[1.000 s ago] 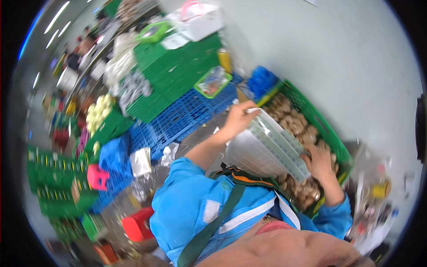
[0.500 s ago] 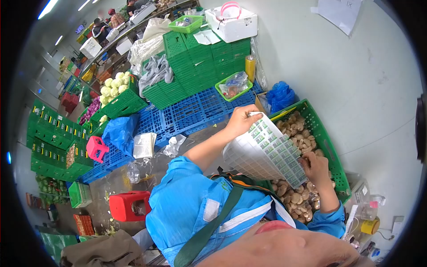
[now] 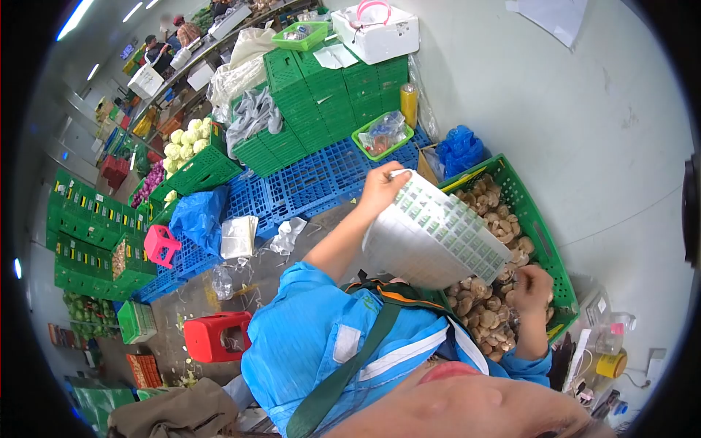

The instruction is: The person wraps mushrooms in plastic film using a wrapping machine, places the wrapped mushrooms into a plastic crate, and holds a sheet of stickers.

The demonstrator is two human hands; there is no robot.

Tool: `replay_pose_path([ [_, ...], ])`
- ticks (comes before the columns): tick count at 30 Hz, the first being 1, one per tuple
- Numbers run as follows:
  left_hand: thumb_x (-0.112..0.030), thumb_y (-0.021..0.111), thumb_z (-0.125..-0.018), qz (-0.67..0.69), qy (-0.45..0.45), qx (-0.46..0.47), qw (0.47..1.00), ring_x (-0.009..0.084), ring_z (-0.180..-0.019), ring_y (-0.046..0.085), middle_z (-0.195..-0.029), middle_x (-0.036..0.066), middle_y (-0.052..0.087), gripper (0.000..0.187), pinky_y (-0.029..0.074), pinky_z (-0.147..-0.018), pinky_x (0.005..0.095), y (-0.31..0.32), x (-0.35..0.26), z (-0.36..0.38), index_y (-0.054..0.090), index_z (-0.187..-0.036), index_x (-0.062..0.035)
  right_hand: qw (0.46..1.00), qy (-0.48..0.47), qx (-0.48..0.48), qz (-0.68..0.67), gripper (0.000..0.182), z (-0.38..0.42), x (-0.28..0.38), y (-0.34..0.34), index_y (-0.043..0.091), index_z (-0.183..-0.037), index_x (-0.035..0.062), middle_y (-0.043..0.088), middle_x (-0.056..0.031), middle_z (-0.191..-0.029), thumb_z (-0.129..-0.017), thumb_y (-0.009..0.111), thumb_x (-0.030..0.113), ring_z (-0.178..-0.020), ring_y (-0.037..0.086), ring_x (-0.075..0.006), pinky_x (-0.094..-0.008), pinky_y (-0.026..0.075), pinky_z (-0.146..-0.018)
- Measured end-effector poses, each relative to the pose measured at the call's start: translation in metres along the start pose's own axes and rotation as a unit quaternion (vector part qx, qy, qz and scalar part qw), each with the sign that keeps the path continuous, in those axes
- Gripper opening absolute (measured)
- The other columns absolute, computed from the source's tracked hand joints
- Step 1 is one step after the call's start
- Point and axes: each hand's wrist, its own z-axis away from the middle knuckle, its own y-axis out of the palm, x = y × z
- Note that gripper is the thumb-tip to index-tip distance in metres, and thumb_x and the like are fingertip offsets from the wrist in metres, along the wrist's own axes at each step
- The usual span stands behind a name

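My left hand [image 3: 382, 191] is closed on the upper edge of a sheet of labels [image 3: 445, 230], white with rows of small green-printed stickers. More white backing sheet curves down below it toward my chest. My right hand [image 3: 533, 289] is over the green crate [image 3: 544, 241], close above the brown mushrooms [image 3: 485, 321]. Motion smears its fingers, so I cannot make out whether it holds a label. The mushrooms fill the crate, some with a plastic sheen. The label sheet covers part of the crate's near left side.
Blue pallets [image 3: 307, 186] bear stacked green crates [image 3: 314, 102] and a white foam box [image 3: 380, 33]. A red stool [image 3: 212, 338] and a pink stool [image 3: 161, 244] stand left. Cauliflower-like heads [image 3: 186, 146] fill another crate. People [image 3: 157, 55] work far back. A wall is at right.
My right hand has left the label sheet's edge and moved right and down over the mushrooms. My left hand has shifted slightly up and left with the sheet.
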Motion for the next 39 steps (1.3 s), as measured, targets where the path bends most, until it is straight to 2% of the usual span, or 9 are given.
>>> replay_pose_path([
  [1, -0.014, 0.061, -0.083, -0.026, 0.000, -0.005, 1.000, 0.0036, -0.059, 0.048, -0.065, -0.003, 0.055, 0.014, 0.038, -0.053, 0.0209, -0.009, 0.004, 0.000, 0.059, -0.075, -0.0027, 0.993, 0.085, -0.082, 0.004, 0.009, 0.010, -0.009, -0.002, 0.055, -0.083, 0.0044, 0.053, -0.0042, -0.061, -0.077, 0.061, 0.003, -0.052, 0.050, -0.0176, -0.0267, 0.038, -0.050],
  [2, -0.014, 0.061, -0.083, -0.026, 0.000, -0.004, 1.000, 0.0036, -0.059, 0.048, -0.065, -0.003, 0.055, 0.014, 0.038, -0.053, 0.0209, -0.016, 0.007, 0.001, 0.059, -0.075, -0.0027, 0.993, 0.086, -0.083, 0.004, 0.009, 0.020, -0.019, -0.005, 0.055, -0.083, 0.0044, 0.053, -0.0042, -0.061, -0.077, 0.061, 0.003, -0.052, 0.050, -0.0176, -0.0267, 0.038, -0.050],
  [4, -0.017, 0.062, -0.083, 0.019, 0.014, -0.006, 1.000, 0.0034, -0.060, 0.047, -0.065, -0.003, 0.055, 0.016, 0.037, -0.053, 0.0206, -0.025, 0.004, 0.008, 0.059, -0.075, -0.0036, 0.928, 0.330, -0.119, -0.128, 0.005, 0.042, -0.040, -0.007, 0.053, -0.087, 0.0027, 0.049, 0.0013, -0.066, -0.083, 0.056, 0.004, -0.058, 0.042, -0.0065, -0.0209, 0.035, -0.053],
  [7, -0.021, 0.063, -0.083, 0.025, 0.032, -0.011, 0.999, 0.0043, -0.061, 0.047, -0.067, -0.003, 0.053, 0.021, 0.037, -0.054, 0.0207, -0.036, 0.001, 0.011, 0.058, -0.075, -0.0034, 0.892, 0.377, -0.136, -0.207, 0.007, 0.082, -0.065, 0.007, 0.052, -0.091, 0.0024, 0.044, 0.0045, -0.070, -0.088, 0.053, 0.009, -0.063, 0.035, -0.0026, -0.0184, 0.032, -0.055],
  [10, -0.023, 0.064, -0.083, 0.033, 0.066, -0.007, 0.997, 0.0050, -0.062, 0.048, -0.066, -0.002, 0.053, 0.022, 0.038, -0.055, 0.0212, -0.034, -0.002, 0.013, 0.058, -0.076, -0.0028, 0.906, 0.365, -0.104, -0.186, 0.011, 0.108, -0.075, 0.015, 0.051, -0.093, 0.0042, 0.034, 0.0076, -0.066, -0.089, 0.054, 0.014, -0.059, 0.028, -0.0023, -0.0176, 0.024, -0.052],
  [18, -0.022, 0.065, -0.082, 0.024, 0.097, 0.042, 0.994, 0.0049, -0.062, 0.050, -0.066, -0.001, 0.057, 0.021, 0.039, -0.054, 0.0221, -0.013, -0.006, 0.010, 0.060, -0.076, -0.0028, 0.899, 0.416, -0.071, -0.115, 0.013, 0.126, -0.080, 0.011, 0.053, -0.095, 0.0024, 0.036, 0.0048, -0.064, -0.088, 0.055, 0.013, -0.059, 0.033, -0.0054, -0.0200, 0.031, -0.055],
  [21, -0.022, 0.065, -0.081, 0.012, 0.105, 0.037, 0.994, 0.0060, -0.062, 0.049, -0.067, -0.001, 0.056, 0.022, 0.039, -0.055, 0.0225, -0.006, -0.010, 0.009, 0.060, -0.075, -0.0020, 0.910, 0.392, -0.061, -0.118, 0.013, 0.127, -0.081, 0.013, 0.053, -0.095, 0.0019, 0.040, 0.0023, -0.065, -0.087, 0.056, 0.013, -0.060, 0.036, -0.0069, -0.0206, 0.033, -0.057],
  [23, -0.024, 0.065, -0.082, -0.011, 0.124, 0.031, 0.992, 0.0072, -0.062, 0.049, -0.067, 0.000, 0.055, 0.025, 0.039, -0.055, 0.0227, -0.004, -0.012, 0.009, 0.059, -0.074, -0.0017, 0.912, 0.399, -0.021, -0.092, 0.012, 0.130, -0.082, 0.013, 0.052, -0.092, 0.0005, 0.049, 0.0014, -0.067, -0.088, 0.054, 0.012, -0.059, 0.041, -0.0057, -0.0214, 0.035, -0.054],
  [39, -0.026, 0.064, -0.082, 0.009, 0.175, 0.017, 0.984, 0.0103, -0.061, 0.050, -0.069, 0.004, 0.056, 0.026, 0.039, -0.055, 0.0239, -0.003, -0.015, 0.013, 0.058, -0.075, -0.0006, 0.898, 0.424, -0.021, -0.117, 0.012, 0.136, -0.092, 0.018, 0.052, -0.094, 0.0014, 0.054, -0.0008, -0.072, -0.091, 0.049, 0.013, -0.063, 0.047, -0.0064, -0.0218, 0.038, -0.056],
])
